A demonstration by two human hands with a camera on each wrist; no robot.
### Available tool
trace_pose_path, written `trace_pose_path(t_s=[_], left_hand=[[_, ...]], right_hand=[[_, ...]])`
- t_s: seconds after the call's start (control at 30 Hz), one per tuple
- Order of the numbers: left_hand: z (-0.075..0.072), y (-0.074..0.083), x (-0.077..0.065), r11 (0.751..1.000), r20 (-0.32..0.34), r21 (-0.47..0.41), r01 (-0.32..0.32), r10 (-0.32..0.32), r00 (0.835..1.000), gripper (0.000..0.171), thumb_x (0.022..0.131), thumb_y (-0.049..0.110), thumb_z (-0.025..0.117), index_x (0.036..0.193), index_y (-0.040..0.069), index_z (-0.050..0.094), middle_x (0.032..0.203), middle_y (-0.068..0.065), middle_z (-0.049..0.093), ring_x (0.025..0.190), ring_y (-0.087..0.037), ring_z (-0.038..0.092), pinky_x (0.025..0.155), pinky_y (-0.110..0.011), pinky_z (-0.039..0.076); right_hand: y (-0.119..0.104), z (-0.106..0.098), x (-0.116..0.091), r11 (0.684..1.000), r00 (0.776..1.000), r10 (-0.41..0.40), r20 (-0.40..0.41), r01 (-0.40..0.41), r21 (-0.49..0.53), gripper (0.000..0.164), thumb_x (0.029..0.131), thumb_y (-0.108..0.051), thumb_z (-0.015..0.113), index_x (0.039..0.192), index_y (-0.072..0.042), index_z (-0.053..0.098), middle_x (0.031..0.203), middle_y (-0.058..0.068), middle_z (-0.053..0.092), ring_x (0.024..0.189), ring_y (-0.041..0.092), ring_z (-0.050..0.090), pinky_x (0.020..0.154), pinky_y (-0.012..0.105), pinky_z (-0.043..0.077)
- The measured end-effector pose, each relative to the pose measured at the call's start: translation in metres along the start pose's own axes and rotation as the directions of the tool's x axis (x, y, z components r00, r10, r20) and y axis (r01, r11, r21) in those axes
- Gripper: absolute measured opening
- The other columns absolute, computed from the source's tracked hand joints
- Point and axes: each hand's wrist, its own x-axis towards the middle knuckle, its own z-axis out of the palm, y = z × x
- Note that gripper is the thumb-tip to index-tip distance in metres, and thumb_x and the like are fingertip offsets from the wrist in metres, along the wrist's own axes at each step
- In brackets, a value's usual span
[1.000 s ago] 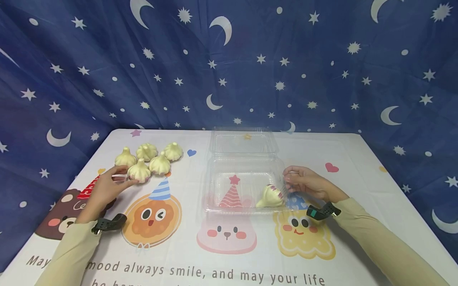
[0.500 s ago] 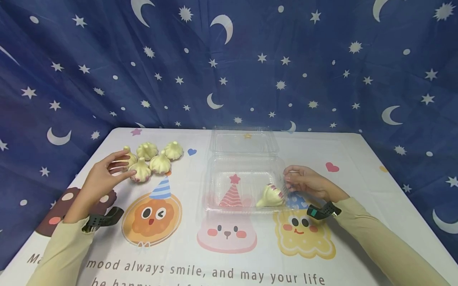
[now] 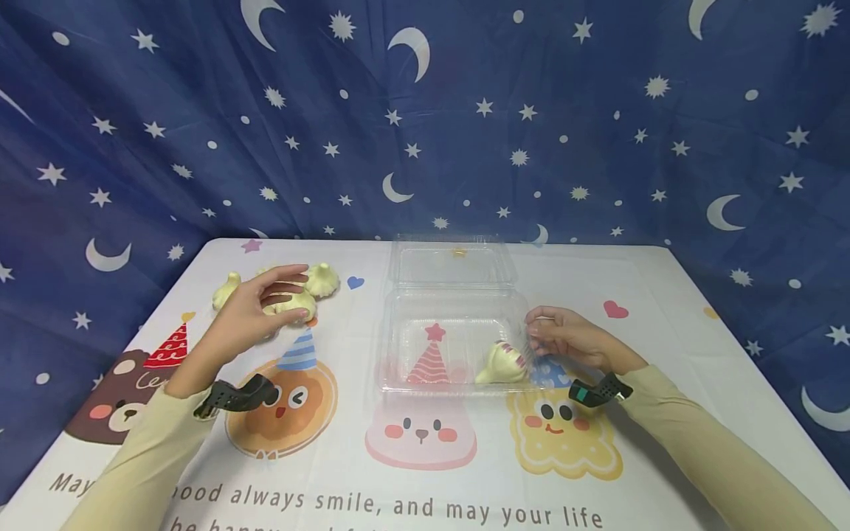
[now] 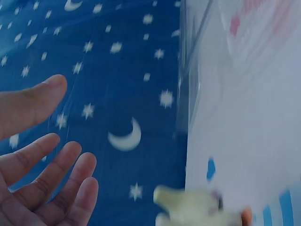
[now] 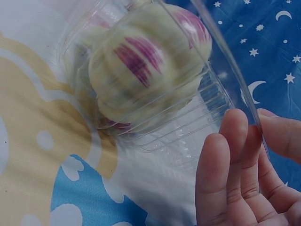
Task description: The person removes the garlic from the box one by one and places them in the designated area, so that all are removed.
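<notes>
Several pale garlic bulbs (image 3: 322, 280) with purple streaks lie in a cluster at the table's left back. Over them is my left hand (image 3: 244, 316), thumb and fingers spread apart, hiding part of the cluster. In the left wrist view that hand (image 4: 44, 188) has nothing between its fingers, and a blurred garlic bulb (image 4: 195, 207) shows beyond them. A clear plastic clamshell box (image 3: 387, 339) sits mid-table, lid laid back. One garlic bulb (image 3: 502, 363) lies on its side in its right front corner. My right hand (image 3: 576, 341) pinches the box's right rim between thumb and fingers.
The box's raised lid (image 3: 454, 265) reaches to the table's back edge. Behind it hangs a blue curtain (image 3: 465, 147) with moons and stars. A white printed tablecloth (image 3: 319, 472) covers the table.
My left hand drew back slightly from the front-left garlic bulbs, then moved right and over the middle of the cluster. My right hand and the box stayed in place.
</notes>
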Motion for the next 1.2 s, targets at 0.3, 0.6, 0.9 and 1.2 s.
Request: trace_pose_path(t_s=[0.3,0.6,0.9,1.2], left_hand=[[0.041,0.021,0.035,0.992,0.194,-0.015,-0.124,0.125,0.973,0.057,0.08,0.008,0.073,0.132,0.006,0.051,0.128,-0.016,0.057,0.111,-0.031,0.059,0.098,-0.046,0.048],[0.086,0.043,0.064,0.957,0.35,-0.047,-0.286,0.284,0.893,0.051,0.078,0.008,0.075,0.126,0.008,0.058,0.125,-0.009,0.062,0.109,-0.021,0.061,0.097,-0.036,0.05],[0.122,0.065,0.083,0.897,0.503,-0.089,-0.433,0.416,0.758,0.046,0.079,0.011,0.074,0.123,0.012,0.06,0.12,-0.002,0.063,0.108,-0.018,0.06,0.097,-0.034,0.049],[0.153,0.078,0.096,0.816,0.592,-0.122,-0.566,0.517,0.618,0.042,0.078,0.007,0.073,0.119,0.011,0.063,0.117,-0.002,0.064,0.105,-0.014,0.059,0.095,-0.03,0.05]], right_hand=[[0.001,-0.002,0.001,1.0,1.0,0.006,0.0,-0.006,-0.001,0.011,0.094,-0.001,0.049,0.102,-0.009,0.048,0.076,-0.005,0.062,0.07,0.005,0.062,0.067,0.018,0.056],[0.001,-0.002,0.002,1.0,1.0,0.014,-0.014,-0.014,-0.017,0.011,0.094,-0.002,0.049,0.102,-0.009,0.048,0.075,-0.005,0.062,0.069,0.005,0.061,0.067,0.019,0.056],[0.0,-0.002,0.004,0.999,0.999,0.023,-0.039,-0.025,-0.036,0.014,0.094,-0.002,0.048,0.107,-0.003,0.044,0.076,-0.005,0.059,0.07,0.006,0.061,0.068,0.02,0.056],[-0.001,-0.001,0.001,0.999,1.0,0.021,-0.022,-0.021,-0.032,0.011,0.094,-0.004,0.048,0.104,-0.009,0.046,0.074,-0.006,0.06,0.07,0.006,0.06,0.069,0.02,0.056]])
